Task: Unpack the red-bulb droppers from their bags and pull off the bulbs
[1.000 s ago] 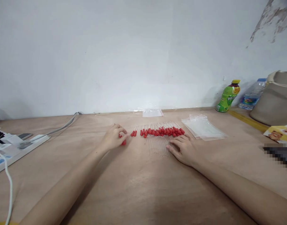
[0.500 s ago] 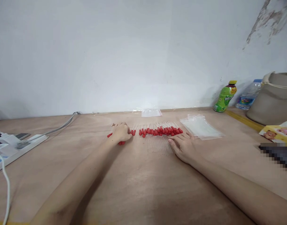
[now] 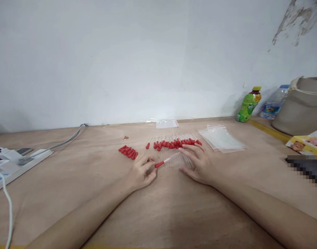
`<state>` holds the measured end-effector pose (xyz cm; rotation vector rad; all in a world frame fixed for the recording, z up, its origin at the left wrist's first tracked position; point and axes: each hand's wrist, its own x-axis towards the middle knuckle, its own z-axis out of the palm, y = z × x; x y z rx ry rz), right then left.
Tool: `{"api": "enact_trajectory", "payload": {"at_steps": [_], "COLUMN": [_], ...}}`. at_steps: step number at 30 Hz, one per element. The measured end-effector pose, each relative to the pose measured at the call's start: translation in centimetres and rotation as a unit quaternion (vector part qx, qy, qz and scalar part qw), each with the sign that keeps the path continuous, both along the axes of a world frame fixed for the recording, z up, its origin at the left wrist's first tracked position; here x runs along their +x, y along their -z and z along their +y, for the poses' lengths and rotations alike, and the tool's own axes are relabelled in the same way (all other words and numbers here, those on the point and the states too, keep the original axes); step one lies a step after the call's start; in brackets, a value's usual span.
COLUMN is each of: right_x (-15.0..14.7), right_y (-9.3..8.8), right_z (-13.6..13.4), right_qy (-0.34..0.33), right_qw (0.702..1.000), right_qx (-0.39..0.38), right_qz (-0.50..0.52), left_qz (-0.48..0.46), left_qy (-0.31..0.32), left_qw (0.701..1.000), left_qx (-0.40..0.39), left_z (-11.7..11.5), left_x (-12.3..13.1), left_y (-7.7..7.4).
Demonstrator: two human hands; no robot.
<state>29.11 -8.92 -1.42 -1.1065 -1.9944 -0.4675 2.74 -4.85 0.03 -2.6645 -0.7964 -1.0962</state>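
My left hand (image 3: 142, 173) is closed, its fingertips on the red bulb of a dropper (image 3: 159, 164) whose clear tube slants up to the right. Facing it, my right hand (image 3: 199, 164) has thumb and fingers spread around the tube end side, over several clear tubes (image 3: 175, 158) lying side by side on the table. Behind them runs a row of red-bulbed droppers (image 3: 171, 144), partly covered by my right fingers. A single dropper (image 3: 148, 145) lies just left of that row. Farther left, beyond my left hand, is a small slanted group of droppers (image 3: 128, 151).
Clear zip bags (image 3: 223, 139) are stacked right of the droppers, and another bag (image 3: 167, 123) lies by the wall. A green bottle (image 3: 249, 105), a water bottle (image 3: 273, 105) and a bucket (image 3: 300, 107) stand back right. A power strip (image 3: 23, 166) with cables sits left.
My left hand has moved from the left group toward the middle and nearer me, and now holds a dropper. My right hand has lifted slightly and spread its fingers.
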Motion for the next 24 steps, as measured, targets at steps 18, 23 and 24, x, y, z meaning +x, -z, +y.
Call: {"api": "enact_trajectory", "payload": {"at_steps": [18,23,24], "right_x": [-2.3,-2.6,-2.7], "right_y": [0.8,0.4,0.3], "right_z": [0.1,-0.2,-0.3], "right_qy": [-0.109,-0.135,-0.141], "right_qw": [0.993,0.99,0.989], "right_qx": [-0.003,-0.002,-0.001], "right_qz": [-0.046,-0.047,-0.047], "left_qz": [0.013,0.054,0.056], "left_qy": [0.066,0.091,0.095], "left_qw": [0.998,0.994,0.994], "left_qx": [-0.01,-0.001,0.004], "left_z": [-1.6,-1.8,-1.7], "left_x": [0.7,1.9,2.1], "left_y": [0.5,0.3,0.4]}}
